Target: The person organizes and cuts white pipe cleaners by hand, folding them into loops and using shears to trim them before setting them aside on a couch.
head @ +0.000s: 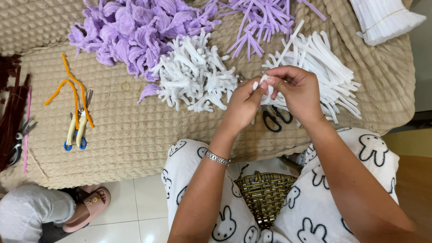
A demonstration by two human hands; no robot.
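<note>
Both hands are meeting above the front edge of a beige waffle-textured blanket (135, 130); the left hand (245, 105) is pinching a short white pipe cleaner (263, 83) between thumb and fingertips, and the right hand (299, 90) is closing its fingers around the same piece from the other side, so the piece is sitting tight between the two grips, just above a pair of black-handled scissors (275, 119) lying on the blanket; a heap of twisted white pipe-cleaner pieces (195, 74) is lying just left of the hands, a pile of straight white pipe cleaners (324, 67) just right of them, and purple twisted pieces (135, 31) are lying further back; orange pipe cleaners (74, 90) and small yellow-handled snips (76, 132) are resting well to the left; a woven basket (265, 195) is sitting between the person's knees.
</note>
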